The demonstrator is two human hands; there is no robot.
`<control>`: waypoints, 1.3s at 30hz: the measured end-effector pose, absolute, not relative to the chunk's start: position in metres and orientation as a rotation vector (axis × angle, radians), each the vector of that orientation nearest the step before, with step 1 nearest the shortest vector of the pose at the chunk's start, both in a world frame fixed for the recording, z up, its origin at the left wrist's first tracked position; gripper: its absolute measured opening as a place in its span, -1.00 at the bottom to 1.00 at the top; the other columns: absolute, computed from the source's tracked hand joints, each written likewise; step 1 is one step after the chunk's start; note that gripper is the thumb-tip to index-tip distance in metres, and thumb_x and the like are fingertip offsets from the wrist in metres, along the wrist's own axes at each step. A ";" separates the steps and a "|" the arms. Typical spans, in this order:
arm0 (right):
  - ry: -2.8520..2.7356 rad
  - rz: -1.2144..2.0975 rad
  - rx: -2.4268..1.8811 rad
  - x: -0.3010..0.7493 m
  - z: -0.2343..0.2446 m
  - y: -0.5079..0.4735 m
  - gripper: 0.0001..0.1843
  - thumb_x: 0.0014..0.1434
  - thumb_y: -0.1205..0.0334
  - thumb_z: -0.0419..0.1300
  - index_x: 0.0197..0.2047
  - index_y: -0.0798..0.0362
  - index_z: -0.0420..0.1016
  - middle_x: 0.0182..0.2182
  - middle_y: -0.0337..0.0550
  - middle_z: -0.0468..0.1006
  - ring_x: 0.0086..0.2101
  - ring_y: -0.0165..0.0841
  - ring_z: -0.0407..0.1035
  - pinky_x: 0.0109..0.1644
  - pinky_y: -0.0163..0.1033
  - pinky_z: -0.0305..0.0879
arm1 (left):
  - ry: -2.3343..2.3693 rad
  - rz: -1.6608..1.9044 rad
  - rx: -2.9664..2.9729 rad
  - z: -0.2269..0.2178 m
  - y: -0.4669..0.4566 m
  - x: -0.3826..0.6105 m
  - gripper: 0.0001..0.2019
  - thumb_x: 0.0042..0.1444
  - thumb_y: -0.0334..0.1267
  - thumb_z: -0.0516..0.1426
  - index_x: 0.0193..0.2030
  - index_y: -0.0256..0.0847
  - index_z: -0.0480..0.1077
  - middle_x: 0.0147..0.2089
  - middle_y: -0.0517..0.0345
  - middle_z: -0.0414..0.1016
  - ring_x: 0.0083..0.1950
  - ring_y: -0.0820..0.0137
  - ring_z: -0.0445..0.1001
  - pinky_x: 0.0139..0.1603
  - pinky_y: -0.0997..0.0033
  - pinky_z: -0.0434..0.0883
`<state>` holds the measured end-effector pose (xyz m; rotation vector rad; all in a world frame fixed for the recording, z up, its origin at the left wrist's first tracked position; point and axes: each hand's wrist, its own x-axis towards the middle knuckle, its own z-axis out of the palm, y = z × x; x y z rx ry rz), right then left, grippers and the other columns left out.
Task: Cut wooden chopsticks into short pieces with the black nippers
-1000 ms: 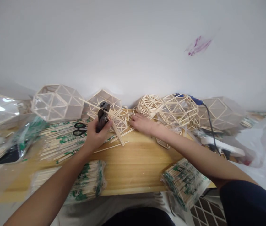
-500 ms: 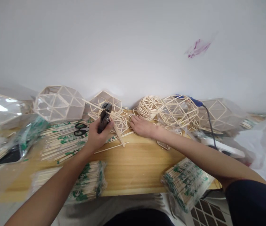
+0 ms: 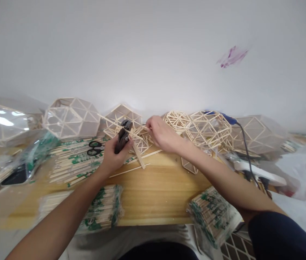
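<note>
My left hand (image 3: 113, 156) is wrapped round a dark pair of cutting pliers (image 3: 123, 135), held upright over the wooden table (image 3: 158, 195). A long thin wooden stick (image 3: 115, 123) passes through the pliers' jaws. My right hand (image 3: 161, 134) is raised off the table and pinches the right end of that stick, just in front of a small stick lattice (image 3: 139, 139). Loose sticks (image 3: 139, 160) lie below the two hands.
Stick-built geodesic domes (image 3: 208, 128) line the back wall, some covered in film (image 3: 70, 117). Black scissors (image 3: 94, 148) lie on wrapped stick bundles (image 3: 71, 162). More bundles (image 3: 215, 215) sit at the front edge. A blue glue gun (image 3: 224, 117) with cable lies at right.
My right hand has lifted from the table and moved left to pinch the stick's end by the pliers. My left hand with the pliers has stayed nearly still.
</note>
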<state>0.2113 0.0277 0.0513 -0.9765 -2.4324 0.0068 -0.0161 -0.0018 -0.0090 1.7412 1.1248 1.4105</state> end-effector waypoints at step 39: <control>-2.134 0.235 -1.458 0.205 0.041 0.045 -0.77 0.53 0.12 0.08 0.03 0.09 0.42 -0.38 -0.18 0.59 -0.39 -0.32 0.44 -0.24 -0.29 0.18 | 1.198 1.466 1.760 -0.014 0.000 -0.019 -0.71 0.17 -0.08 0.30 -0.45 -0.21 0.42 -0.53 0.27 0.28 -0.49 0.48 0.23 -0.45 0.47 0.25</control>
